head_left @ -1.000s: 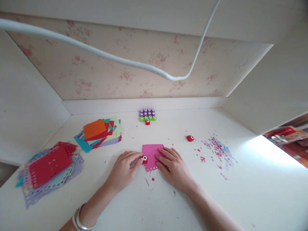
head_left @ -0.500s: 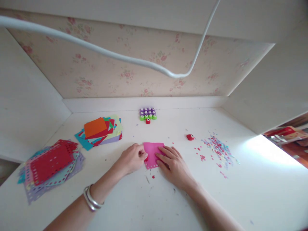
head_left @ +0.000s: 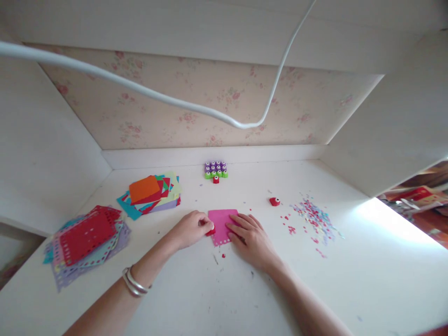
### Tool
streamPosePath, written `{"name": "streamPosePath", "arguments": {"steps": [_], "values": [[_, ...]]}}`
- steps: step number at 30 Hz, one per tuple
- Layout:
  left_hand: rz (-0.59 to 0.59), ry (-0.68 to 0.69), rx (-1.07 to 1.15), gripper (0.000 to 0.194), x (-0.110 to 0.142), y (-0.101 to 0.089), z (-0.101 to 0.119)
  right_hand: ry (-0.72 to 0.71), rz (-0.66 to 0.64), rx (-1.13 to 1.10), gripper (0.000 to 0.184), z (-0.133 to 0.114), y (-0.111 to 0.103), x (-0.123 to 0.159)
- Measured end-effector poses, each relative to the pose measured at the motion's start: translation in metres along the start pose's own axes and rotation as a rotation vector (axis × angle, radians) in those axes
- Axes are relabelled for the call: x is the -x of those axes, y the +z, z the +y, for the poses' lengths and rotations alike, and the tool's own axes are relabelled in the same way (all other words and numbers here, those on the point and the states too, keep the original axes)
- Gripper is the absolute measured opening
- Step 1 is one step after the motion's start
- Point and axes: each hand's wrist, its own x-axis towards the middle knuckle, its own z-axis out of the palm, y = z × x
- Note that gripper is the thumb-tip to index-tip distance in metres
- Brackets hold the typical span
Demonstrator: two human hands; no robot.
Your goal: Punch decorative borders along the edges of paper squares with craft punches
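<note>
A pink sheet of paper (head_left: pixel 221 223) lies in front of me, with small punched holes along its near edge. My left hand (head_left: pixel 192 229) is closed on a small red craft punch (head_left: pixel 211 231) with a white top, at the sheet's left edge. Part of the punch is hidden by my fingers. Spread flat over the right side of the sheet, my right hand (head_left: pixel 251 239) presses it to the table. A red scrap (head_left: pixel 223 255) lies just below the sheet.
Punched papers (head_left: pixel 87 235) are piled at left, with uncut coloured papers (head_left: pixel 144 189) behind them. Purple and green punches (head_left: pixel 216 169) stand at the back, one red punch (head_left: pixel 216 180) before them. Another red punch (head_left: pixel 275 201) and scattered confetti (head_left: pixel 315 217) lie at right. A white cable (head_left: pixel 196 107) hangs across.
The view has shifted slightly. My left thumb and fingers have moved a little on the red punch, leaving more of it showing. My right hand stays on the pink sheet.
</note>
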Motion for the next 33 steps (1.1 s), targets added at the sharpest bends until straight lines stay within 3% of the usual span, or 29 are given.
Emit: {"name": "streamPosePath", "arguments": {"steps": [4,9,15,19,23,27,30,33], "values": [[0.100,-0.015,-0.056,0.032,0.009,-0.005,-0.005,0.003,-0.004,-0.012,0.030,0.000,-0.001,0.000],[0.134,-0.021,-0.123,0.037,0.027,-0.009,-0.013,0.012,-0.004,-0.024,0.030,0.000,-0.002,0.000],[0.175,0.037,-0.173,0.024,0.044,-0.001,-0.016,-0.013,0.043,-0.073,0.029,0.000,-0.005,0.000],[0.182,0.161,-0.147,0.022,0.048,0.006,-0.010,-0.038,0.124,-0.251,0.033,-0.009,-0.012,0.000],[0.226,0.268,-0.107,0.036,0.048,0.018,0.003,-0.084,0.041,-0.474,0.038,-0.028,-0.019,0.003],[0.269,0.274,-0.091,0.036,0.046,0.034,0.016,-0.146,0.027,-0.567,0.029,-0.035,-0.019,0.005],[0.301,0.257,-0.077,0.034,0.045,0.043,0.018,-0.022,0.104,-0.594,0.023,-0.025,-0.021,0.004],[0.316,0.263,-0.078,0.032,0.048,0.048,0.011,0.224,0.301,-0.608,0.020,0.002,-0.034,0.002]]}}
